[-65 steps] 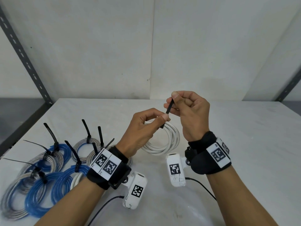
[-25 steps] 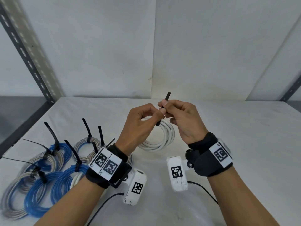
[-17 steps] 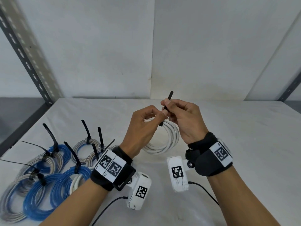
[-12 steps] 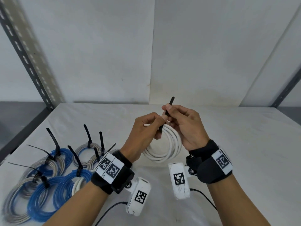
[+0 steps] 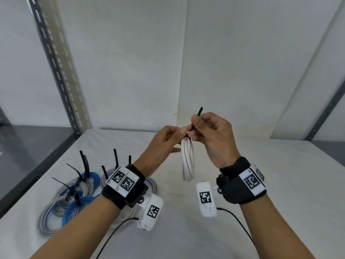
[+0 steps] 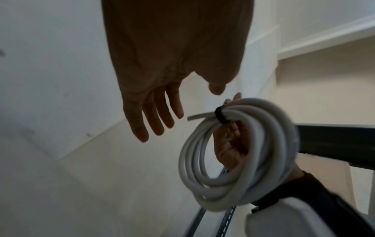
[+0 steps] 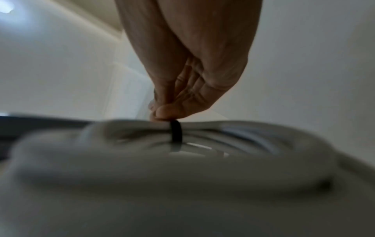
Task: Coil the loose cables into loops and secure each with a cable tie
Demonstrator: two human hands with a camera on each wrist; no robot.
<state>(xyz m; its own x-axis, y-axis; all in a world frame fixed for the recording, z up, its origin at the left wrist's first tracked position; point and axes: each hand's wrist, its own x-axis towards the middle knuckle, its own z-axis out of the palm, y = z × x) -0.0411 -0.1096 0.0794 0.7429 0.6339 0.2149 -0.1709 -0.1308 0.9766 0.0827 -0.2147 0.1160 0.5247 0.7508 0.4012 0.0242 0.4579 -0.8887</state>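
Note:
A white cable coil [image 5: 188,163] hangs edge-on above the table from a black cable tie [image 5: 199,112] cinched round its top. My right hand [image 5: 194,126] pinches the tie's tail between thumb and fingers just above the coil. The left wrist view shows the tie [image 6: 220,115] wrapped tight round the coil [image 6: 274,136], with one short cable end sticking out. My left hand [image 6: 162,115] is beside the coil with its fingers straight and holds nothing. The right wrist view shows my right hand [image 7: 168,110] gripping the tie [image 7: 175,133] over the blurred coil [image 7: 142,160].
Several tied blue and grey coils [image 5: 74,202] lie at the table's left, their black tie tails sticking up. The white table [image 5: 280,184] stretches to the right. A slotted metal post [image 5: 56,62] stands at the back left. A black camera lead [image 5: 233,219] trails near me.
The white coil has left the table and now hangs upright from the tie in my right hand. My left hand has let go and opened. The view has tilted up.

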